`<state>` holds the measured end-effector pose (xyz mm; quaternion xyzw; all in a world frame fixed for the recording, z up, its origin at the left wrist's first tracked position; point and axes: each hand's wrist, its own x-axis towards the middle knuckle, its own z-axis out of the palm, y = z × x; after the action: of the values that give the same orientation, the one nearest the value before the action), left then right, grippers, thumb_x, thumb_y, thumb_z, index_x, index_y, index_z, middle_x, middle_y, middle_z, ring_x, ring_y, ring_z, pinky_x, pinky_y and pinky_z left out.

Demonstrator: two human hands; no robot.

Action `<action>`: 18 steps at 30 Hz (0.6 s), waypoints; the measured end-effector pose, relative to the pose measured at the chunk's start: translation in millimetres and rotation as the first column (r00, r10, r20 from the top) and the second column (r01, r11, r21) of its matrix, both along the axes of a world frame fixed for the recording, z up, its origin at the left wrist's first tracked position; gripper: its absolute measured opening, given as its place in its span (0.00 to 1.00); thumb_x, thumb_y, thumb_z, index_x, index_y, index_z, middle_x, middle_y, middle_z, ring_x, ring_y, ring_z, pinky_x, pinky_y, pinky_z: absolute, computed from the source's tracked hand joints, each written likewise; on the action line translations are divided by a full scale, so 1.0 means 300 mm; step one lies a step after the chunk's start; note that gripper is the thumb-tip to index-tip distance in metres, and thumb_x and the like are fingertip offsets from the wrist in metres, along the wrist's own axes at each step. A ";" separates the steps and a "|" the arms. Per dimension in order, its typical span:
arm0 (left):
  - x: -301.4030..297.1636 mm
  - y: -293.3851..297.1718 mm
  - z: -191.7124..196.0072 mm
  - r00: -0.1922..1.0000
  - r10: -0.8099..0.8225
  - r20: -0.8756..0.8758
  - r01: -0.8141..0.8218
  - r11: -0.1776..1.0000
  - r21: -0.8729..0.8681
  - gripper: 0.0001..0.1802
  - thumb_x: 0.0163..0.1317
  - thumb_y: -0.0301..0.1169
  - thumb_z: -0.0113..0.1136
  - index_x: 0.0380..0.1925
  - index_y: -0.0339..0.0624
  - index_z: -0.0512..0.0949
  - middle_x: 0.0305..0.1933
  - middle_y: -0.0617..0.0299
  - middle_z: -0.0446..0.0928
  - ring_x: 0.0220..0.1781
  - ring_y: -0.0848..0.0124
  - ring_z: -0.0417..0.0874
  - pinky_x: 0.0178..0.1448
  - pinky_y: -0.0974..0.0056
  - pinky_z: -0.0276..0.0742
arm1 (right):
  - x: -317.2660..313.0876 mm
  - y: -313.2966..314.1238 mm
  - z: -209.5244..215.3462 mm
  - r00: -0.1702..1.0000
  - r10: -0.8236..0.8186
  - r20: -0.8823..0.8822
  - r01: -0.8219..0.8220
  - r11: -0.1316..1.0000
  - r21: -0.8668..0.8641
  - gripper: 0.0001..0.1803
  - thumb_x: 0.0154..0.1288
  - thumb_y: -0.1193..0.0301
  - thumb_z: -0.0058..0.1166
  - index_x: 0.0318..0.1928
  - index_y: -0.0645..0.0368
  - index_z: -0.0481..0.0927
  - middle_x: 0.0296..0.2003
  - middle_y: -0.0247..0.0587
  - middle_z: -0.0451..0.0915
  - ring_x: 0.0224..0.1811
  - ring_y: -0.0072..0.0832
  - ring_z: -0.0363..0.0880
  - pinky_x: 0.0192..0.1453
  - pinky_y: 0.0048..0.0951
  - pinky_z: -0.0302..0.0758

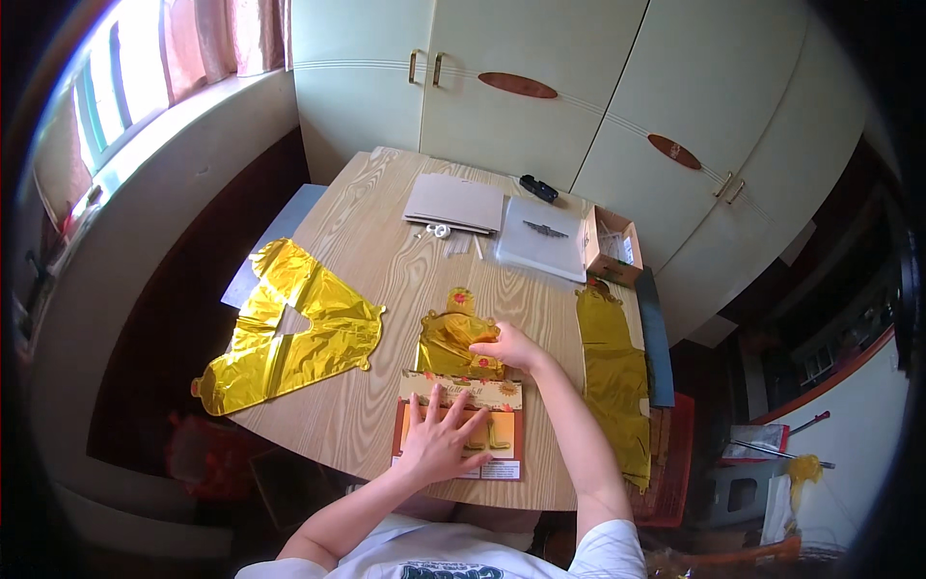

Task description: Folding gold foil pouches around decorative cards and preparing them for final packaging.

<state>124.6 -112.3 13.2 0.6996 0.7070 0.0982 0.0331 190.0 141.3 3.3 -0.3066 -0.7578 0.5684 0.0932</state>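
My left hand [444,436] lies flat with fingers spread on a package with a brown printed card [508,467], near the table's front edge. Beyond the package's top edge is a folded gold foil balloon [448,338]. The fingers of my right hand [513,349] are closed on the right side of this foil; my arm comes in from the right. A large flat gold foil balloon [338,328] with a triangular hole spreads over the table's left side. Another flat gold foil balloon [614,372], long and narrow, lies along the right edge.
At the back of the wooden table [352,217] lie a stack of grey-beige sheets [453,201], a clear plastic sleeve [540,241], a black object [538,188] and a small white item [439,232]. An open cardboard box [614,249] stands at the back right. Pale cabinets [521,125] rise behind.
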 end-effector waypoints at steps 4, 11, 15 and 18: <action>0.003 0.003 0.003 1.000 -0.002 0.005 0.002 1.000 0.016 0.42 0.58 0.69 0.47 0.71 0.67 0.61 0.76 0.53 0.55 0.75 0.33 0.51 0.68 0.21 0.45 | 0.005 -0.007 -0.015 0.992 -0.009 -0.129 0.025 0.992 0.126 0.28 0.58 0.68 0.67 0.57 0.66 0.75 0.49 0.45 0.82 0.49 0.27 0.80 0.57 0.29 0.74; 0.000 -0.003 0.000 1.000 0.008 0.015 -0.008 1.000 0.026 0.42 0.59 0.70 0.45 0.71 0.67 0.62 0.76 0.53 0.55 0.75 0.34 0.51 0.69 0.22 0.42 | 0.068 -0.074 0.059 0.986 0.090 -0.137 -0.092 0.996 -0.007 0.19 0.63 0.70 0.64 0.50 0.67 0.78 0.44 0.40 0.84 0.45 0.22 0.79 0.52 0.27 0.75; -0.002 -0.004 -0.011 1.000 0.008 0.004 -0.008 1.000 0.002 0.42 0.59 0.70 0.44 0.70 0.67 0.63 0.75 0.51 0.58 0.75 0.34 0.50 0.70 0.21 0.40 | 0.141 -0.169 0.101 0.994 0.036 -0.098 -0.028 0.996 0.087 0.13 0.66 0.66 0.61 0.45 0.63 0.81 0.36 0.36 0.84 0.39 0.19 0.79 0.45 0.28 0.76; 0.002 0.000 -0.011 1.000 -0.001 -0.007 0.001 1.000 0.015 0.42 0.58 0.71 0.45 0.68 0.65 0.66 0.70 0.49 0.63 0.74 0.33 0.52 0.69 0.21 0.41 | 0.206 -0.217 0.029 0.993 0.025 -0.118 0.004 0.970 0.243 0.12 0.66 0.65 0.61 0.43 0.59 0.82 0.35 0.37 0.83 0.38 0.20 0.79 0.43 0.28 0.76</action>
<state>125.1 -112.3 9.8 0.7004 0.7061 0.1010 0.0252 251.7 76.1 12.1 -0.2540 -0.8162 0.4893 0.1726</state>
